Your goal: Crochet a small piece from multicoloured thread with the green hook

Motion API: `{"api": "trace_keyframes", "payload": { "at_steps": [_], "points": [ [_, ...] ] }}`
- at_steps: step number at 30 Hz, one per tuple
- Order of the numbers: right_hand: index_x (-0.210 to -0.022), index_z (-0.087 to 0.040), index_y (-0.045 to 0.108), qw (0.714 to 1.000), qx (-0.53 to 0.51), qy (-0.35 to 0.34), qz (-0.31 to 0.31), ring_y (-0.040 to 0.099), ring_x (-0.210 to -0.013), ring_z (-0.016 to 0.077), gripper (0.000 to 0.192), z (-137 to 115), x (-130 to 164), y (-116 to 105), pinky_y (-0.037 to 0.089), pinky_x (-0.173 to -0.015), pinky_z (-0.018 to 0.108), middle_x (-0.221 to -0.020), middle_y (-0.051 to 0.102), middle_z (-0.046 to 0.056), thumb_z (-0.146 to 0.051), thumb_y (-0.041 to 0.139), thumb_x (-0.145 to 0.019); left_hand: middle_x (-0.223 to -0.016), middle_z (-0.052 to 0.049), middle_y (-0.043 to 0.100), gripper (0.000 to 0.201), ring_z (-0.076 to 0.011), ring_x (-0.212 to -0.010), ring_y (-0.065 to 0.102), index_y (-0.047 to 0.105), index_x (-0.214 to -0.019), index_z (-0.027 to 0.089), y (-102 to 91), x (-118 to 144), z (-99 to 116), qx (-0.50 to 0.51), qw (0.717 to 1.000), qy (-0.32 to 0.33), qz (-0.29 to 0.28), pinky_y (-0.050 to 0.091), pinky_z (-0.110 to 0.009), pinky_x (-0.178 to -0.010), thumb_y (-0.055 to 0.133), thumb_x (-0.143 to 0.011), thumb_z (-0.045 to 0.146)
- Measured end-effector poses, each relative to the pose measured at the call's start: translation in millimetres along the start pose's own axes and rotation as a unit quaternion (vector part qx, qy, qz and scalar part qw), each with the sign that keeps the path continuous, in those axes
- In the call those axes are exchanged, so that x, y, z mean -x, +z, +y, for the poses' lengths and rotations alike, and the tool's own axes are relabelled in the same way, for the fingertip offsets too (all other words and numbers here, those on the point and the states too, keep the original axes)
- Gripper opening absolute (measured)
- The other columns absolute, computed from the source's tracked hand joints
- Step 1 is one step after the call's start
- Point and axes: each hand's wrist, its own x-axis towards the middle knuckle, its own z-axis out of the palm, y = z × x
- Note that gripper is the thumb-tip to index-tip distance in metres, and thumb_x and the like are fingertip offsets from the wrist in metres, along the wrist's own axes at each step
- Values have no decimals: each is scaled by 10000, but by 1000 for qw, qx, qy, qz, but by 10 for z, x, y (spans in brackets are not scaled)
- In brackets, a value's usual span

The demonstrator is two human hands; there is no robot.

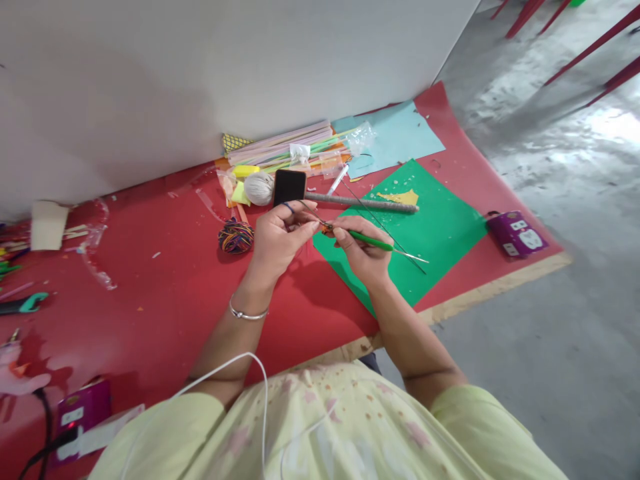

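Note:
My right hand (365, 247) is closed round a crochet hook (373, 240) with a green handle; one thin metal end sticks out to the lower right. My left hand (285, 237) pinches a small piece of dark and orange yarn work (327, 229), and the fingertips of both hands meet around it. A strand of yarn runs over the left fingers. The hook's working end is hidden among the fingers. To the left of my left hand lies a multicoloured yarn ball (236, 237). A black-screened phone (289, 187) sits just beyond the left hand, beside a pale yarn ball (259, 189).
A green sheet (440, 227) lies under my right hand on the red table cover (175, 280). Behind are a grey stick (370, 202), a white pen (338, 179) and pastel straws (285, 143). Purple boxes (517, 235) stand near the edges. A white cable (220, 367) crosses my left arm.

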Motion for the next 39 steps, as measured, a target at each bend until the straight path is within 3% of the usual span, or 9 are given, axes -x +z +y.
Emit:
{"api": "trace_keyframes", "payload": {
  "at_steps": [12, 20, 27, 32, 39],
  "points": [
    [-1102, -278, 814, 981, 105, -161, -27, 829, -966, 194, 199, -29, -21, -10, 690, -862, 338, -1029, 864, 52, -163, 775, -945, -848, -10, 773, 319, -119, -766, 707, 827, -1070, 212, -10, -24, -49, 7, 1000, 12, 12, 550, -217, -690, 872, -759, 264],
    [-1286, -253, 747, 919, 237, -313, -41, 838, -975, 232, 373, 46, 29, -28, 698, -841, 363, -1152, 856, 124, -149, 781, -930, -808, -7, 762, 329, -95, -677, 665, 819, -1038, 198, 28, -18, 9, 54, 998, -28, 21, 509, -199, -615, 868, -715, 231],
    [-1452, -331, 678, 897, 289, -332, -47, 835, -1064, 253, 530, 162, 88, -65, 715, -899, 386, -1287, 832, 98, -182, 773, -952, -738, 12, 720, 363, -38, -487, 488, 807, -989, 190, 73, -25, 67, 129, 988, -80, 21, 320, -176, -428, 887, -636, 199],
    [-1501, -356, 639, 897, 295, -326, -47, 830, -1080, 259, 591, 203, 117, -76, 717, -918, 405, -1309, 823, 91, -188, 777, -952, -692, 19, 695, 359, -34, -448, 459, 787, -943, 184, 101, -12, 123, 159, 981, -114, 17, 306, -177, -399, 900, -603, 205],
    [-1453, -332, 663, 897, 291, -330, -42, 834, -1085, 253, 513, 178, 105, -71, 715, -915, 395, -1305, 823, 101, -190, 752, -969, -701, 29, 688, 351, -27, -444, 442, 795, -958, 185, 123, 6, 108, 157, 981, -113, 19, 312, -175, -390, 901, -625, 207]
  ]
}}
